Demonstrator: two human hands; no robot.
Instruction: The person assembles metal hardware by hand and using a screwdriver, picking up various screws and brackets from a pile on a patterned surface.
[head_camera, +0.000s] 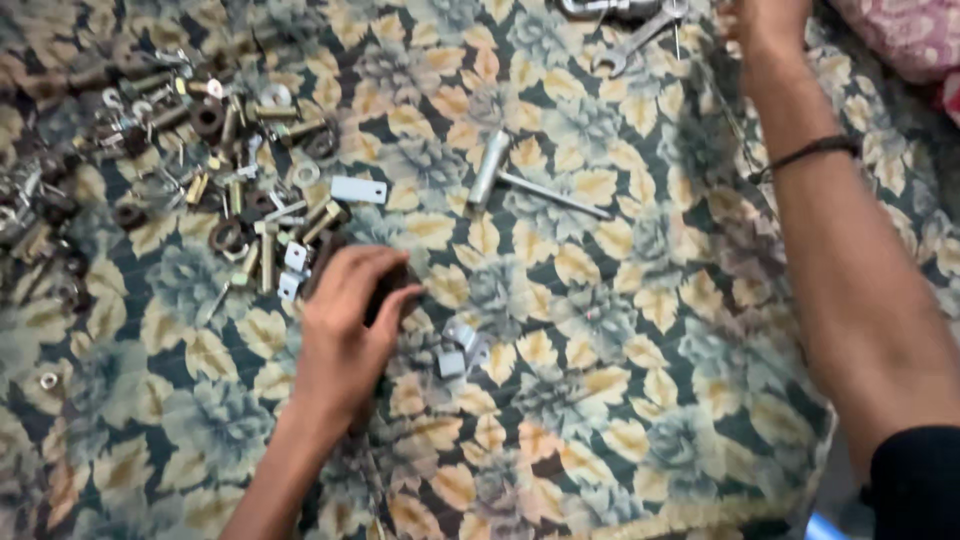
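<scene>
We are looking down at a floral cloth of yellow and grey-green leaves, spread flat and strewn with small metal hardware. Our left hand rests low on the cloth, fingers curled around a small dark part that is mostly hidden under them; the grip looks snug, seemingly to steady the piece against the cloth, though we cannot tell its exact shape. Our right hand reaches far up to the top edge of the view, just beside an open-ended spanner; the frame cuts the fingers off, so we cannot tell whether they are open or closed, or holding anything. A dark cord bracelet sits on that wrist. Up and to the left of our left hand lies a scattered heap of bolts, nuts and washers, touching its fingertips at the near edge. A flat white metal tab lies near the heap, and a T-shaped socket wrench lies in the open middle, well apart from both hands. A few small grey brackets sit just right of the left hand. The right forearm crosses the right side of the cloth, hiding what lies beneath it.
</scene>
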